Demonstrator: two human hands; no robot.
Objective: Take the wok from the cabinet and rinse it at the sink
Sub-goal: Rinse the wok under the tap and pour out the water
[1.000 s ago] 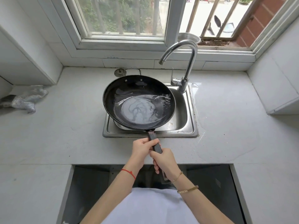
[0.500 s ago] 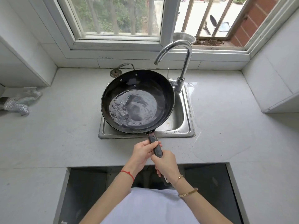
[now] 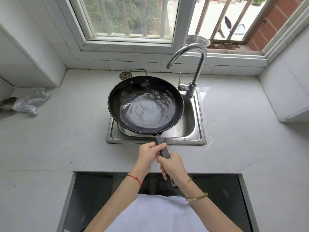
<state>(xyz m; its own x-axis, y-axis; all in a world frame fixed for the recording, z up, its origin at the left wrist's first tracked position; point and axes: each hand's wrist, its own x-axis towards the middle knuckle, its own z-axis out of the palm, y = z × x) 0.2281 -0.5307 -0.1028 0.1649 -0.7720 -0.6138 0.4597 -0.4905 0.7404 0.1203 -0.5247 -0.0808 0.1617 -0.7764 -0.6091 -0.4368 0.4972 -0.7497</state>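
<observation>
Over the sink (image 3: 192, 128), both hands' fingers (image 3: 160, 145) clasp the water-filled wok (image 3: 145, 104) handle.

I have both arms reaching forward, my left grip (image 3: 149, 154) and right grip (image 3: 173, 166) curled one behind the other, left ahead.

Wok (image 3: 145, 104) over sink (image 3: 192, 124), faucet (image 3: 197, 67) behind.

I'm getting bright daylight through the window (image 3: 133, 19), blown out at upper right; glare on the wok's (image 3: 145, 104) water, edges bowed by the wide lens.
</observation>
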